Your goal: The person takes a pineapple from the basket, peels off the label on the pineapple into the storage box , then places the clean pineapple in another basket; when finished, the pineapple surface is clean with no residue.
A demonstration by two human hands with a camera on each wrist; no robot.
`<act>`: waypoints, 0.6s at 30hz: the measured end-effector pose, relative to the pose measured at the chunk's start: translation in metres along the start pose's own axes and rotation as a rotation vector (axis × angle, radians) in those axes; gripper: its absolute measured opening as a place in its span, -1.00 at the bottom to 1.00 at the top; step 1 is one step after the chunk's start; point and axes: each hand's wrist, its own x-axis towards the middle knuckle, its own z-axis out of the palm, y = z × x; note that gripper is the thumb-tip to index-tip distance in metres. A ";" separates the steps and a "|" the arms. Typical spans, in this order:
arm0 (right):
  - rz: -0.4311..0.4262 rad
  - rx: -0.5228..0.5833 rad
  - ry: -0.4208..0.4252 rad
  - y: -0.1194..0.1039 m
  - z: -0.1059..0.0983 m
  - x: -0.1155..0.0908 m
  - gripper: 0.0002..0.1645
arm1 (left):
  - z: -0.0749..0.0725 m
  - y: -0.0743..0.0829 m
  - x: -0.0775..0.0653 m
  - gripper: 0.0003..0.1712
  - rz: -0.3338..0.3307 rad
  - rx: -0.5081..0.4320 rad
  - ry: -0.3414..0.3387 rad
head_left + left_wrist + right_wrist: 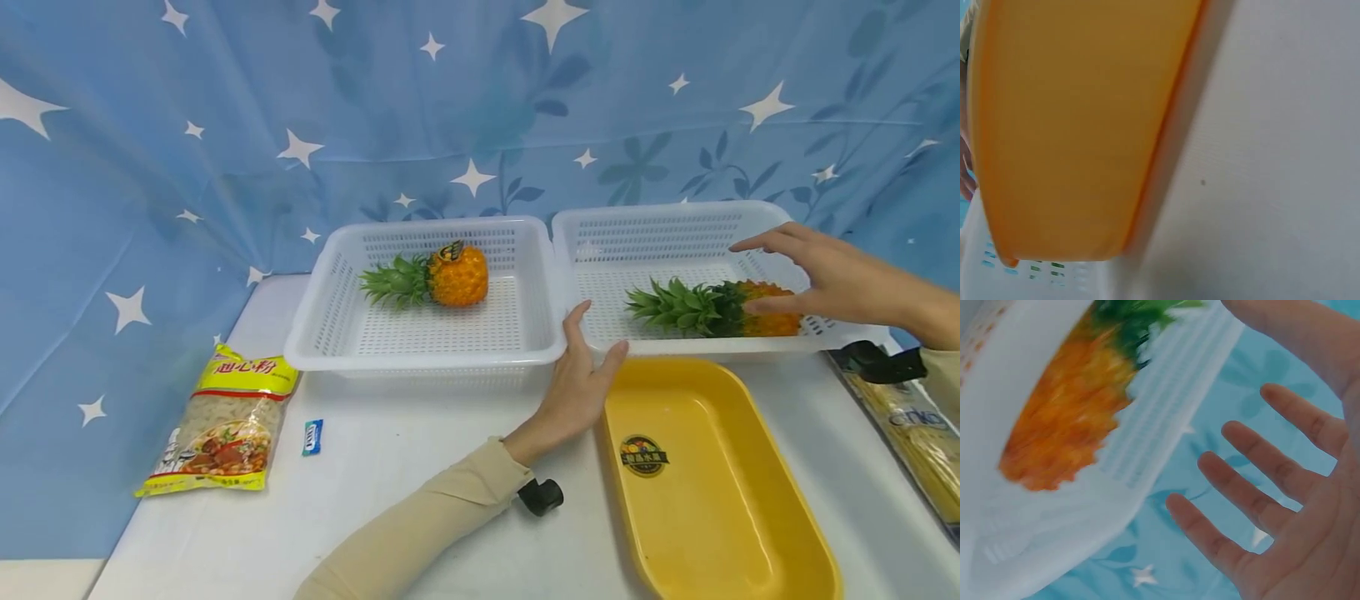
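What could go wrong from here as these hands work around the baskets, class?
The right hand is spread over one pineapple without gripping it, so a hurried grasp might let it roll. The left hand is by neighbouring corners of both white baskets and could nudge them. A shifted right basket might bump the yellow tray close in front.
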 end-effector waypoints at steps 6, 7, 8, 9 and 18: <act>-0.049 0.008 0.001 -0.035 -0.003 -0.003 -0.09 | -0.011 0.010 -0.010 -0.16 -0.106 -0.010 -0.072; -0.082 0.017 0.021 -0.040 -0.002 -0.005 -0.10 | -0.013 0.012 -0.014 -0.16 -0.124 -0.012 -0.091; -0.123 0.027 0.047 -0.045 -0.001 -0.006 -0.10 | -0.017 0.014 -0.018 -0.15 -0.146 -0.017 -0.118; -0.169 0.038 0.077 -0.050 0.000 -0.007 -0.10 | -0.022 0.017 -0.023 -0.14 -0.169 -0.023 -0.146; -0.442 -0.010 0.202 -0.101 0.011 -0.008 -0.05 | -0.102 0.049 -0.086 -0.28 -0.203 0.082 -0.433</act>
